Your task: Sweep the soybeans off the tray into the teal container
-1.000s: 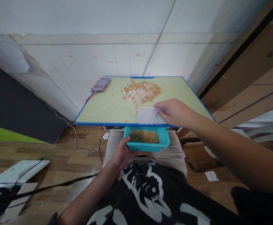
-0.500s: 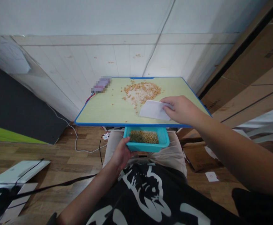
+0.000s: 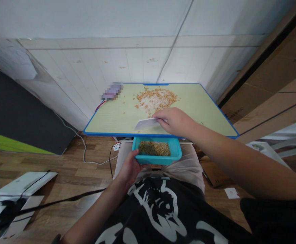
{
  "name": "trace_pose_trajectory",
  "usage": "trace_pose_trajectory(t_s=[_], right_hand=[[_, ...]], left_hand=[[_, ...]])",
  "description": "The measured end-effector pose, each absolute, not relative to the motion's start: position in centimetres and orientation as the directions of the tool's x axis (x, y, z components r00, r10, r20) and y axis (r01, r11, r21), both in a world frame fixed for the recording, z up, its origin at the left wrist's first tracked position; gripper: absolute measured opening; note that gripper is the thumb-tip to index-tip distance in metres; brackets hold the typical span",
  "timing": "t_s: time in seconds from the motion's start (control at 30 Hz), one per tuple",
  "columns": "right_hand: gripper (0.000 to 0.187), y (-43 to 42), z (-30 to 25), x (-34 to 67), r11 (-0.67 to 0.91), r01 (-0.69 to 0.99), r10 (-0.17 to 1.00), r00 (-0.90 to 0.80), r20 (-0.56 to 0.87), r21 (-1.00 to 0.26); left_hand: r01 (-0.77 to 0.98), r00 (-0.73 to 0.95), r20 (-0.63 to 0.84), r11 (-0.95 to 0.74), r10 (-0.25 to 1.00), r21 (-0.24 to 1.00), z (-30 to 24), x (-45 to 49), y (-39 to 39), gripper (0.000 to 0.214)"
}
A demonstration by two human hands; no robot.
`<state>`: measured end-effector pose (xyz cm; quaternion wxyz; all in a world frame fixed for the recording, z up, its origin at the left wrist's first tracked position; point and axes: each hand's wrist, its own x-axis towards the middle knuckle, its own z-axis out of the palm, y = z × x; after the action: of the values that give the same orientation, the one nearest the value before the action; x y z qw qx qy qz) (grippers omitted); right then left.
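Note:
My right hand (image 3: 174,121) grips a flat white scraper (image 3: 145,124), slanted low over the near part of the pale yellow tabletop (image 3: 107,117). Behind it spreads a pile of white rice-like grains (image 3: 151,101) mixed with yellow soybean-like kernels (image 3: 172,96); a few strays lie around it. My left hand (image 3: 132,167) is closed on the left end of a turquoise plastic tub (image 3: 175,154), held above my lap under the table's front edge. Inside the tub are small green beans (image 3: 148,148) and yellowish beans (image 3: 163,149).
A blurred-out device (image 3: 112,91) with a red cord sits at the table's back left corner. A white wall stands behind the table. Cardboard boxes (image 3: 259,84) rise at the right; a white cable (image 3: 84,145) runs along the floor at the left.
My right hand has moved left with the scraper, which now shows narrower and more tilted. The tub stays in my left hand at nearly the same spot.

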<state>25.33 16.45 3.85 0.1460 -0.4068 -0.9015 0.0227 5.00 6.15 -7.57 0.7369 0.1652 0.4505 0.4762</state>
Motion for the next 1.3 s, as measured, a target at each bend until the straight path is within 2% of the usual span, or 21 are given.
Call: trace_pose_trajectory(t_s=[0.17,0.4,0.6,0.7,0.93,1.13,1.3], right_hand=[[0.033,16.2,3.6,25.4,0.706,0.693,0.704,-0.666,0.246,-0.146],[0.037,15.9,4.2,26.3,0.645,0.753,0.753,-0.596,0.280,-0.131],[0.037,16.2,4.0,25.5,0.683,0.722,0.724,-0.650,0.230,-0.109],[0.035,16.2,4.0,25.5,0.694,0.711,0.714,-0.660,0.234,-0.113],[0.037,16.6,4.8,26.0,0.648,0.751,0.742,-0.588,0.322,-0.123],[0.037,18.3,5.3,24.3,0.612,0.784,0.771,-0.561,0.302,-0.104],[0.032,21.0,6.6,21.1,0.577,0.809,0.792,-0.521,0.319,-0.111]], left_hand=[[-0.558,0.117,-0.519,0.489,0.846,0.671,-7.4,4.6,5.9,0.051],[-0.575,0.146,-0.489,0.476,0.860,0.665,-7.9,4.6,5.8,0.063],[-0.549,0.136,-0.504,0.488,0.853,0.678,-8.1,4.4,5.9,0.049],[-0.542,0.122,-0.500,0.479,0.858,0.690,-8.0,4.1,5.7,0.052],[-0.575,0.099,-0.490,0.452,0.866,0.682,-8.7,3.3,5.6,0.061],[-0.599,0.098,-0.497,0.450,0.862,0.662,-9.4,2.6,5.4,0.052],[-0.608,0.080,-0.502,0.441,0.861,0.660,-10.2,1.2,5.3,0.056]])
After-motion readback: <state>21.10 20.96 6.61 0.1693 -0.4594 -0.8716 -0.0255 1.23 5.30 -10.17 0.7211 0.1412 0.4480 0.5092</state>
